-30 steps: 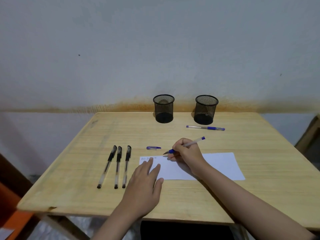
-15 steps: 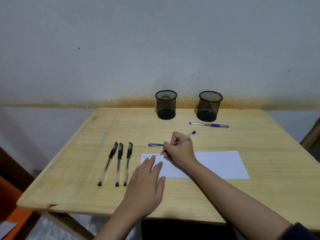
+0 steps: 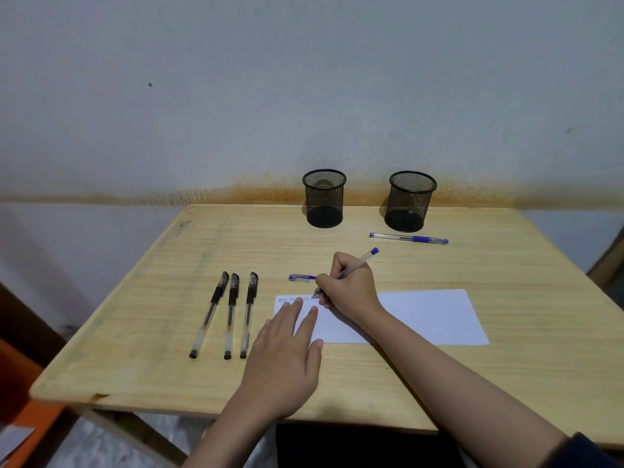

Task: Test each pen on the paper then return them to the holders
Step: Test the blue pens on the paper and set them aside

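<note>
My right hand (image 3: pixel 349 292) grips a blue pen (image 3: pixel 359 263) with its tip on the top left of the white paper (image 3: pixel 429 315), beside a short line of blue writing (image 3: pixel 292 299). My left hand (image 3: pixel 287 352) lies flat, fingers spread, pressing the paper's left end. The pen's blue cap (image 3: pixel 300 278) lies just above the paper. Three black pens (image 3: pixel 231 314) lie side by side to the left. A second blue pen (image 3: pixel 408 238) rests in front of the right mesh holder (image 3: pixel 410 201). The left mesh holder (image 3: pixel 324 197) stands beside it; both look empty.
The wooden table (image 3: pixel 506 383) stands against a grey wall with a rust-coloured stain. An orange object (image 3: pixel 27 420) sits low at the left, below the table's edge. A dark chair part (image 3: pixel 607 261) shows at the right edge.
My right hand has shifted slightly left along the paper's top edge, and the writing has grown. The left hand keeps pressing the paper. The camera view has tilted a little.
</note>
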A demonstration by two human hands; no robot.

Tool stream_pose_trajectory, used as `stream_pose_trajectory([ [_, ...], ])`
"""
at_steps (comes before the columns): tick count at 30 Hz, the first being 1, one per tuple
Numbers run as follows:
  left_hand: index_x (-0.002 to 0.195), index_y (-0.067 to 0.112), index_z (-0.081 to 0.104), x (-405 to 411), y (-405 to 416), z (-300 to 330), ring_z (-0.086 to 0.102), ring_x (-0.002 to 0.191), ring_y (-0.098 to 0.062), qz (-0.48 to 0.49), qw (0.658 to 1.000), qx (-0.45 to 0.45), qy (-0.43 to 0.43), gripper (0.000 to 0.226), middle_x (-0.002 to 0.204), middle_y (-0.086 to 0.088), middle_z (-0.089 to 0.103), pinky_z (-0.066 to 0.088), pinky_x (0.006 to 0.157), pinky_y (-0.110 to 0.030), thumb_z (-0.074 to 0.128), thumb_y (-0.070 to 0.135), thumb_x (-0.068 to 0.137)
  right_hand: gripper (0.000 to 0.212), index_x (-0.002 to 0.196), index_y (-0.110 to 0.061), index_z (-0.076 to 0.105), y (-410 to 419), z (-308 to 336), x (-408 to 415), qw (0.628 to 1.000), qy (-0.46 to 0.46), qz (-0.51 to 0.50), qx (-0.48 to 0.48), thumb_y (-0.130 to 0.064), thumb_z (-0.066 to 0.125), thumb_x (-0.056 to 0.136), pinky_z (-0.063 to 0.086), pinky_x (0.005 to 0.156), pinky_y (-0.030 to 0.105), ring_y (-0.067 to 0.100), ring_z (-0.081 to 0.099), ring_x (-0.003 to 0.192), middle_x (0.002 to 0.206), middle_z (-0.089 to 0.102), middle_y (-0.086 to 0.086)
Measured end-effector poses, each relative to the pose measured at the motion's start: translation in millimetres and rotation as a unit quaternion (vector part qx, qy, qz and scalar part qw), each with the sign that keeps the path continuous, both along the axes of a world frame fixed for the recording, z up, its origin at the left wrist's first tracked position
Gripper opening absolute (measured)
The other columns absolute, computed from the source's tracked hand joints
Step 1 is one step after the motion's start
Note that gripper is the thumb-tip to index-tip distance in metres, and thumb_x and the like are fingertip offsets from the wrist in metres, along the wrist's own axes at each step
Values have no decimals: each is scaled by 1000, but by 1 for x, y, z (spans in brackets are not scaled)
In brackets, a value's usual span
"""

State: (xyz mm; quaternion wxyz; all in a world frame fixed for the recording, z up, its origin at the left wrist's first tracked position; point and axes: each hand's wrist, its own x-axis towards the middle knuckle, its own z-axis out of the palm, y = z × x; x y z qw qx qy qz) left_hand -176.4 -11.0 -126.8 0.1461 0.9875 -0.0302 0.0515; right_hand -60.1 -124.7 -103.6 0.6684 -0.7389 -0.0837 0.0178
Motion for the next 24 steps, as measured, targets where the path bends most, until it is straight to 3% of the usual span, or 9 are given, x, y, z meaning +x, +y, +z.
stream_pose_trajectory([
  [24, 146, 29, 14, -1, -1, 1, 1, 145, -13, 2, 1000, -6, -8, 74, 158, 2, 6, 4, 116, -30, -2, 53, 78, 30, 60, -7, 37, -2, 1, 1, 999, -17, -28, -7, 9, 57, 76, 44, 39, 25, 33, 55, 47, 56, 43, 17],
])
